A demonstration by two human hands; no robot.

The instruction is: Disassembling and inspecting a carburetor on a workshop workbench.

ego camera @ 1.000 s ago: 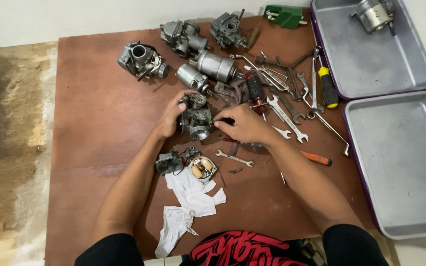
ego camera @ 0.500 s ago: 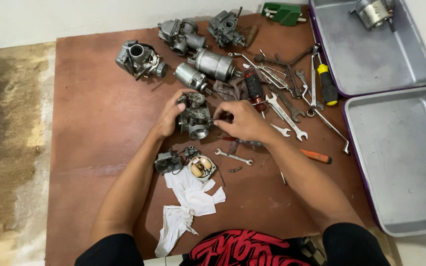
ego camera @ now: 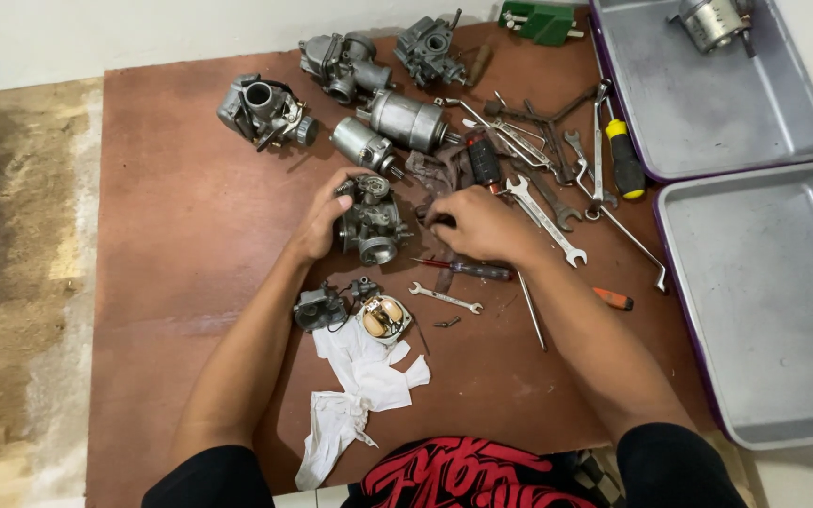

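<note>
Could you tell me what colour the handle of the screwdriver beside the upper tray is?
The screwdriver handle is yellow and black, seen in the head view.

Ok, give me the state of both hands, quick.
Left hand: closed around the grey metal carburettor.
Right hand: curled beside it; contents cannot be told.

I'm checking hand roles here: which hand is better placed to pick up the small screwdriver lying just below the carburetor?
Probably the right hand: it sits just above the small screwdriver, nearly touching, with no firm grip on anything visible. The left hand is busy steadying the carburetor.
</note>
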